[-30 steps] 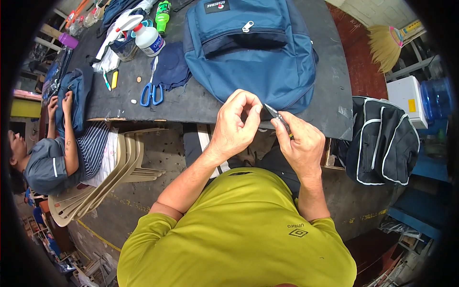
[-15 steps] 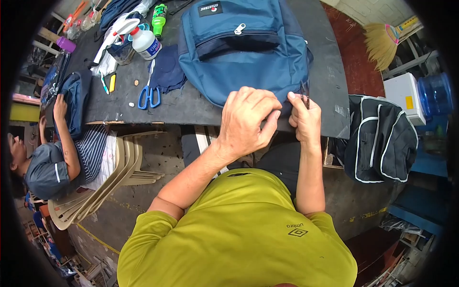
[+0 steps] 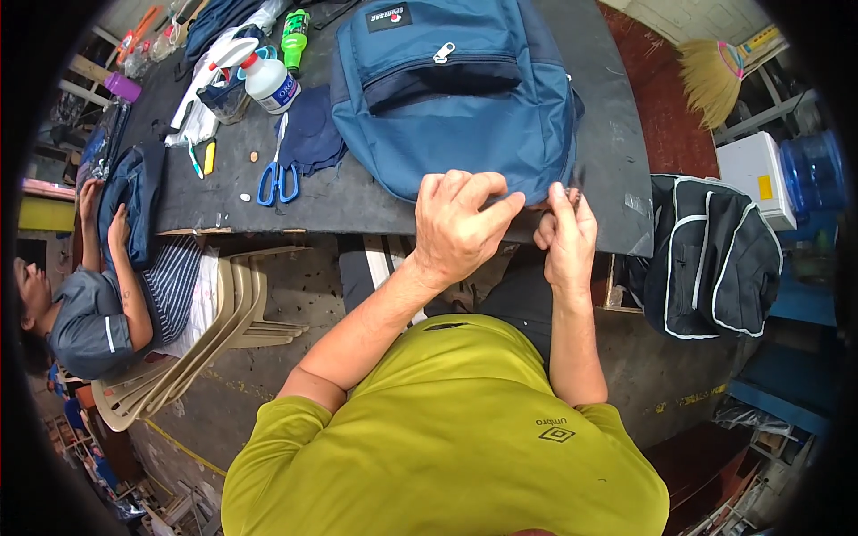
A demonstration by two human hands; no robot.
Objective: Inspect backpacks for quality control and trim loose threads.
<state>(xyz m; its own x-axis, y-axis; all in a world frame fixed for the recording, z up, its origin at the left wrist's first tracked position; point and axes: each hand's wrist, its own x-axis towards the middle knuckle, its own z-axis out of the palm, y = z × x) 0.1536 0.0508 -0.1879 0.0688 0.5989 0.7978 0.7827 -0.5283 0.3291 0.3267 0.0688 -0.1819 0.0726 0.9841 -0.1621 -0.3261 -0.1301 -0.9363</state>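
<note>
By the blue backpack (image 3: 469,134), the left hand (image 3: 461,225) curls, its grip unclear. The right hand (image 3: 568,239) pinches a blurred dark tool (image 3: 576,191); scissors (image 3: 278,183) lie leftward.

A blue backpack (image 3: 456,134) lies on a dark surface (image 3: 612,116), its lower end at the near edge. To its left, blue-handled scissors (image 3: 278,184) rest beside a navy cloth (image 3: 317,134), below a white bottle (image 3: 271,82) and a green bottle (image 3: 294,40). A slim yellow object (image 3: 210,158), a teal-and-white stick (image 3: 195,161) and two small pieces (image 3: 245,197) lie farther left.
</note>
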